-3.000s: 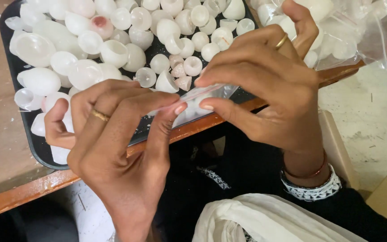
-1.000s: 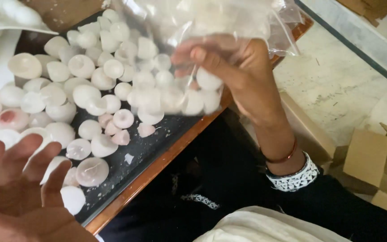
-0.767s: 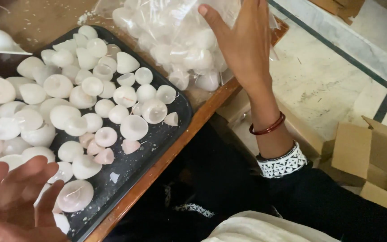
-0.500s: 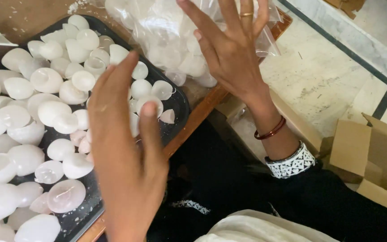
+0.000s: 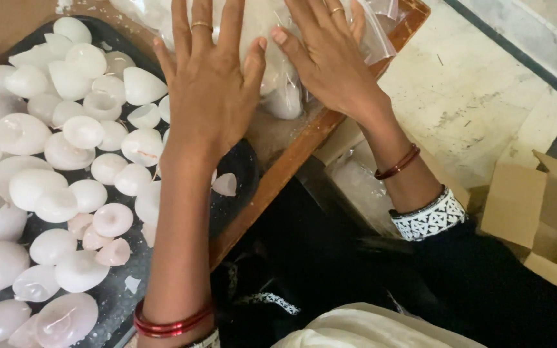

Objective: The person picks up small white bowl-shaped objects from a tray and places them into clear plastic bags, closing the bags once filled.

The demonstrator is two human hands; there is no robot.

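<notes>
I kept both hands open and flat, left hand (image 5: 211, 96) and right hand (image 5: 330, 61) pressing the plastic bag (image 5: 278, 90) evenly against the table (image 5: 291, 161), lest the shells inside crack.

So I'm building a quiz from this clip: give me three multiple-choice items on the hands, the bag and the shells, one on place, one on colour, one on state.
1. Where do both hands lie?
A) on the clear plastic bag
B) on the cardboard box
C) on the floor

2. What colour are the bangles on the left wrist?
A) green
B) red
C) blue

3. How are the fingers of the left hand held?
A) curled in a fist
B) pinching one shell
C) spread flat

Key: 1 A, the left hand and right hand press on the clear plastic bag at the table's corner. 2 B, the bangles are red. 3 C, the fingers are spread, palm down, beside the black tray of white shells.
</notes>
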